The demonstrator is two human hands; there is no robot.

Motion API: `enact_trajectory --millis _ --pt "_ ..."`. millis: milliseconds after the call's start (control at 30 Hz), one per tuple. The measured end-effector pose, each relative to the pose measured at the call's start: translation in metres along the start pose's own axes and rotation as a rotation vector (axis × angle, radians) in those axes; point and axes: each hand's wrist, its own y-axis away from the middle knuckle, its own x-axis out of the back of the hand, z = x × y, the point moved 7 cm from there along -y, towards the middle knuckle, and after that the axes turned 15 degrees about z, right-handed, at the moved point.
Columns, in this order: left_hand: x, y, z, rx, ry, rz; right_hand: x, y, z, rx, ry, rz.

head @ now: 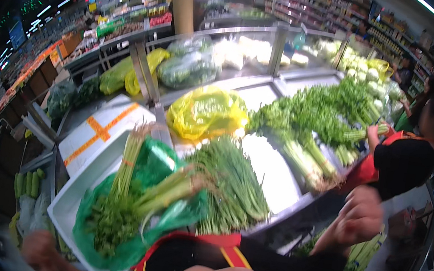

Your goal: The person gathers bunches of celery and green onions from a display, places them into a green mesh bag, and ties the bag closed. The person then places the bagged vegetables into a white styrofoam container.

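Observation:
My right hand is raised with curled fingers near the front edge of the display counter; it is blurred and nothing shows in it. At the lower left, my left hand is a blurred shape outside the white foam box. Inside that box, a green plastic bag lies around rooted bunches of celery. Beside the box lies a pile of thin green leafy stalks. A yellow plastic bag sits behind them. Further right, more celery bunches lie with their roots towards the front.
A person in a black shirt and red apron holds stalks at the counter's right. A foam lid with orange tape leans at the left. Metal posts and clear panels edge the counter's back. Leafy stalks lie below at right.

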Motion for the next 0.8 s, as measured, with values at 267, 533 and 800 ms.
enact_trajectory --millis 267,533,800 --pt "0.006 0.023 -0.033 0.104 -0.075 -0.009 0.029 -0.009 -0.019 0.165 -0.007 0.153" --pt "-0.032 -0.005 0.049 -0.106 0.214 0.126 0.030 -0.006 -0.023 0.136 0.103 0.100" --pt "-0.278 -0.008 -0.002 -0.402 -0.125 -0.334 -0.025 0.251 0.095 -0.640 0.465 -1.284"
